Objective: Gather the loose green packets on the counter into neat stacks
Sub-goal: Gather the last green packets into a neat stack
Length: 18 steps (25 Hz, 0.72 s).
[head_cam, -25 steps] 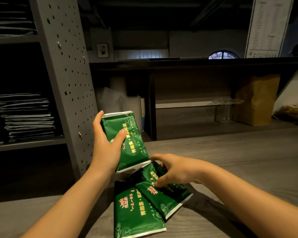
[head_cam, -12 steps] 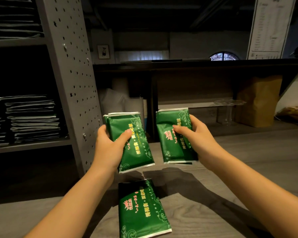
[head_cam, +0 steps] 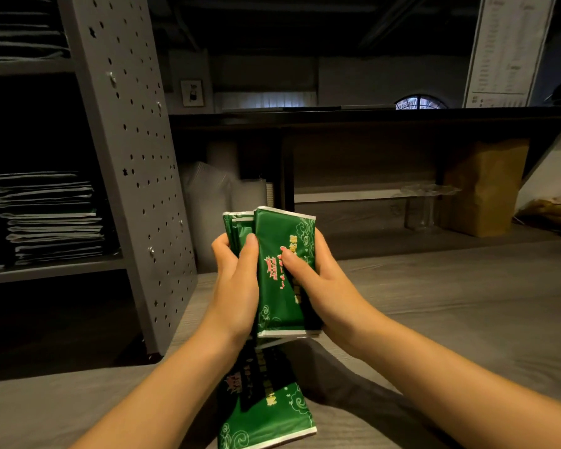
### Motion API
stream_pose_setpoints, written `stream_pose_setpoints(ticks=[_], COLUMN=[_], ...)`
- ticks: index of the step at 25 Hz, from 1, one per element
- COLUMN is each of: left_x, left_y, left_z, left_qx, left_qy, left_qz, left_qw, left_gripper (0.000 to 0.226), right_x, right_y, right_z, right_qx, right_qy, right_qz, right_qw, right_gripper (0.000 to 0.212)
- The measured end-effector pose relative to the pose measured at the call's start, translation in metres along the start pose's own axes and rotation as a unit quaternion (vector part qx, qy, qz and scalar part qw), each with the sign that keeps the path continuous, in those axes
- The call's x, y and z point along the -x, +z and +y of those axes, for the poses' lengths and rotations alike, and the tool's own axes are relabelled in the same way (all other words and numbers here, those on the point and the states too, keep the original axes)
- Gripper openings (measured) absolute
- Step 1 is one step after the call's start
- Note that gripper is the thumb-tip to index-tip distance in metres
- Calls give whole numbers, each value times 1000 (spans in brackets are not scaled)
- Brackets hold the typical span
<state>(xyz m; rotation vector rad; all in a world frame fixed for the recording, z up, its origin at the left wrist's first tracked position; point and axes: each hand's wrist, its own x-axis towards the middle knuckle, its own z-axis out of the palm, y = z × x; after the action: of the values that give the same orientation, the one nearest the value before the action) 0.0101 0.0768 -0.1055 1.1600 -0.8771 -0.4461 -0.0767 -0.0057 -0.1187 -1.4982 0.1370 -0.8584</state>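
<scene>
Grey wood-grain counter (head_cam: pixel 450 303), dim light, grain running left to right. Both hands were raised above its near-left part, holding a bunch of green packets (head_cam: pixel 282 241) upright between them. At least 2 white top seams showed, staggered; the exact count was not readable. The left hand (head_cam: pixel 237 286) gripped the bunch's left side, thumb laid up the front face, fingers curled behind. The right hand (head_cam: pixel 321 286) gripped the right side, thumb pressed on the printed front, fingers wrapped behind. The bunch's bottom edge was off the counter.

1 loose green packet (head_cam: pixel 269 413) lay flat at the counter's near edge, directly below the hands and between the forearms. Its far half was in their shadow, and a white seam faced the near edge.

At the counter's left edge stood a grey perforated panel (head_cam: pixel 133 157), tilted in view, forming the side of a shelf unit. Its shelf (head_cam: pixel 55 264) carried piles of flat dark packs (head_cam: pixel 46 215).

Along the far edge ran a dark raised ledge (head_cam: pixel 370 115) with an open recess under it. In the recess were pale clear bags (head_cam: pixel 208 196) at the left, and a clear glass stand (head_cam: pixel 429 199) and a brown paper bag (head_cam: pixel 486 189) at the right.

Above the ledge were a small framed picture (head_cam: pixel 192 92), an arched window (head_cam: pixel 420 102) and, at the far right, a tall printed sheet (head_cam: pixel 506 50). The ceiling was dark.
</scene>
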Motion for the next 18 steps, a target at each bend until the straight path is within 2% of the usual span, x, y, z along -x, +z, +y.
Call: stream_pose_setpoints(ticks=[3, 6, 10, 13, 15, 16, 18], left_x=[2, -3, -10, -15, -17, -19, -21], left_y=[1, -6, -16, -28, -35, -39, -44], left_z=[0, -3, 2, 6, 6, 6, 7], left_qx=[-23, -123, -118, -145, -177, -201, -257], left_qy=[2, 20, 43, 62, 79, 95, 126], left_qz=[-30, -60, -60, -30, 8, 30, 58], left_qw=[999, 990, 990, 987, 981, 975, 956], left_gripper=[48, 74, 64, 60, 62, 64, 68], right_x=[2, 1, -6, -12, -5, -5, -3], right_y=[3, 3, -2, -18, -28, -28, -22], right_z=[1, 3, -2, 0, 3, 5, 9], right_qx=[18, 38, 14, 109, 277, 365, 485], right_qy=[-31, -53, 3, 83, 116, 130, 152], right_qz=[-6, 8, -13, -3, -66, -119, -240], right_qw=[999, 998, 1000, 991, 952, 914, 827], right_gripper=[46, 49, 32, 34, 37, 40, 61])
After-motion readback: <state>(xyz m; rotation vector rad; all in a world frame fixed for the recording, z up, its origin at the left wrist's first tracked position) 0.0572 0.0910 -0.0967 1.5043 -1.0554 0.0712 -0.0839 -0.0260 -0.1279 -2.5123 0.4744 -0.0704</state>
